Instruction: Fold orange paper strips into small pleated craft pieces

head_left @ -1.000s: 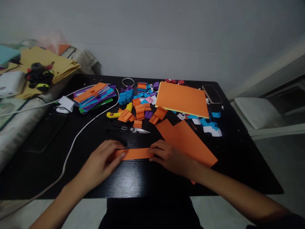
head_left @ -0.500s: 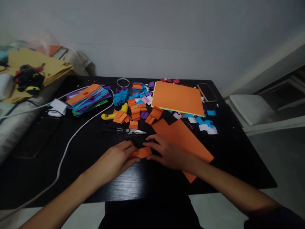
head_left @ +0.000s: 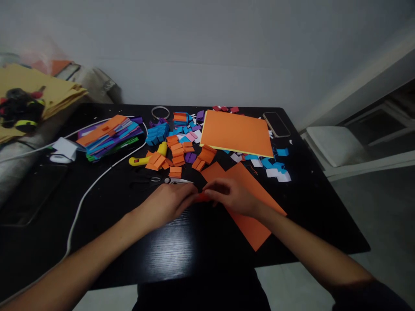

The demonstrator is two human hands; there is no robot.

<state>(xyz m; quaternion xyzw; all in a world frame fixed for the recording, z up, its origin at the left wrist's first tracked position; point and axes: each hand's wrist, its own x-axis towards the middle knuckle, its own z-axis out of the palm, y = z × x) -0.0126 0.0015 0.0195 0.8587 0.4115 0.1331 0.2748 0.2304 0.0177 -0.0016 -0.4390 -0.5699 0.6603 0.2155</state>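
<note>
Between my two hands is a small piece of orange paper (head_left: 202, 197), mostly covered by the fingers. My left hand (head_left: 175, 199) is closed on its left end, and my right hand (head_left: 228, 194) pinches its right end. Under the right hand and wrist lies a large orange sheet (head_left: 251, 224) with a notched far edge. Just beyond the left hand are scissors (head_left: 177, 181) with dark handles, their blades partly hidden by the fingers. Small folded orange paper pieces (head_left: 177, 150) lie farther back, near a yellow tool (head_left: 139, 161) with a red button.
A stack of orange sheets (head_left: 238, 131) lies at the back, with a phone (head_left: 276, 124) to its right. Folded coloured papers (head_left: 110, 134) are piled at left. A white cable (head_left: 79, 207) crosses the black table (head_left: 106, 242). Blue and white scraps (head_left: 275, 168) lie at right.
Both hands have lifted the small orange paper a little away from me and closed in around it, so less of it shows. The view has shifted slightly to the right.
</note>
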